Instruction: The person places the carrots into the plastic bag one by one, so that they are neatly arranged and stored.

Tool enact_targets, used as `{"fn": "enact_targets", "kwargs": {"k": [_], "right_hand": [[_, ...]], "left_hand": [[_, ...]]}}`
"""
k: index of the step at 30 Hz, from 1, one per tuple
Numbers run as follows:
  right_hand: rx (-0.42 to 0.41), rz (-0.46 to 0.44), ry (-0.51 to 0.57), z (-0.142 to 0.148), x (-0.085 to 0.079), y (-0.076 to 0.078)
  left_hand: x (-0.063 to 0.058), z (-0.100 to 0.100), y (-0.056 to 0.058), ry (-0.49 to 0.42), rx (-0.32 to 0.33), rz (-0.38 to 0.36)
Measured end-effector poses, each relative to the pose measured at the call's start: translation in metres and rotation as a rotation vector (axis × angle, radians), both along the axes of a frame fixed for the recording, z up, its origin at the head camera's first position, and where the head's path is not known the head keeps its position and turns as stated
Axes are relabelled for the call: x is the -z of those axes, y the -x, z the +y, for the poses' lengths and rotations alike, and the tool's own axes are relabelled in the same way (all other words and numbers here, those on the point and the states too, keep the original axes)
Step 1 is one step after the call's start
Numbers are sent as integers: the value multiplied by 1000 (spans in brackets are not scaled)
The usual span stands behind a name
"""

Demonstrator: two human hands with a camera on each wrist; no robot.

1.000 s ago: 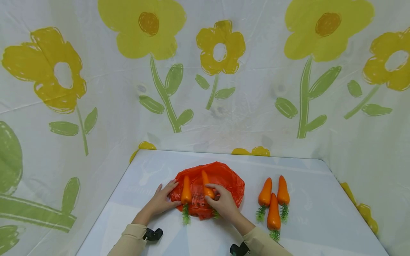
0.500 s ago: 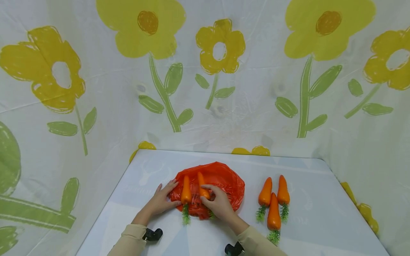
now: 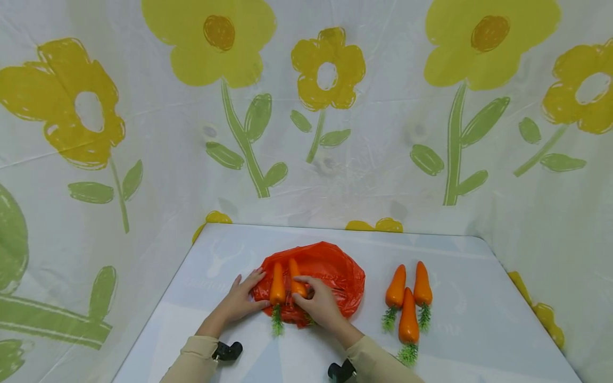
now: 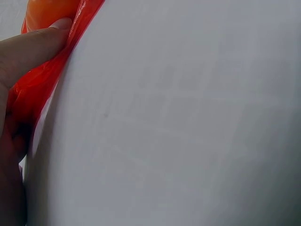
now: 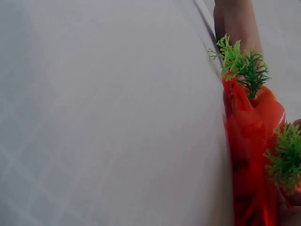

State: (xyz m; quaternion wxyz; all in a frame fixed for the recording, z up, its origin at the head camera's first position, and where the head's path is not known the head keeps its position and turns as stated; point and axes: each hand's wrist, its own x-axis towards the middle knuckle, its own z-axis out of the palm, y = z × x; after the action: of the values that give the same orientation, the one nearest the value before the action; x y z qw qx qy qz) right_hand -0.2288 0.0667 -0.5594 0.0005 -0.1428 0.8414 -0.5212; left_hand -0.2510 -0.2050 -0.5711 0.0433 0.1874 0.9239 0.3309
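A red plastic bag [image 3: 330, 260] lies spread on the table. One toy carrot [image 3: 277, 287] with a green leafy top rests on its left part, tip pointing away. My right hand [image 3: 321, 306] pinches a second carrot [image 3: 294, 268] just to the right of the first, also tip away; its leafy top is mostly hidden in the head view. My left hand [image 3: 240, 300] rests on the bag's left edge with fingers spread. In the left wrist view the thumb [image 4: 37, 49] touches the bag beside an orange carrot. The right wrist view shows two green leafy tops by the bag.
Three more carrots, among them a front one [image 3: 408, 319], lie on the table [image 3: 479, 319] to the right of the bag. Black wrist cameras [image 3: 229, 351] sit at both sleeves. A flower-printed curtain [image 3: 364, 159] hangs behind and beside the table.
My right hand has moved left over the bag, bringing the pinched carrot closer to the first one. The left hand stays in place.
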Motion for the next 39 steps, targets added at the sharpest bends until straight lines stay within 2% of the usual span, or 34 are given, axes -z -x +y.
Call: {"fn": "enact_targets", "kwargs": {"k": [10, 18, 39], "right_hand": [[-28, -9, 21, -6, 3, 2], [-24, -32, -38, -10, 4, 3], [-51, -62, -102, -9, 4, 6]], "left_hand": [[4, -1, 2, -6, 6, 44], [4, -1, 3, 14, 7, 12], [0, -1, 1, 2, 3, -3]]}}
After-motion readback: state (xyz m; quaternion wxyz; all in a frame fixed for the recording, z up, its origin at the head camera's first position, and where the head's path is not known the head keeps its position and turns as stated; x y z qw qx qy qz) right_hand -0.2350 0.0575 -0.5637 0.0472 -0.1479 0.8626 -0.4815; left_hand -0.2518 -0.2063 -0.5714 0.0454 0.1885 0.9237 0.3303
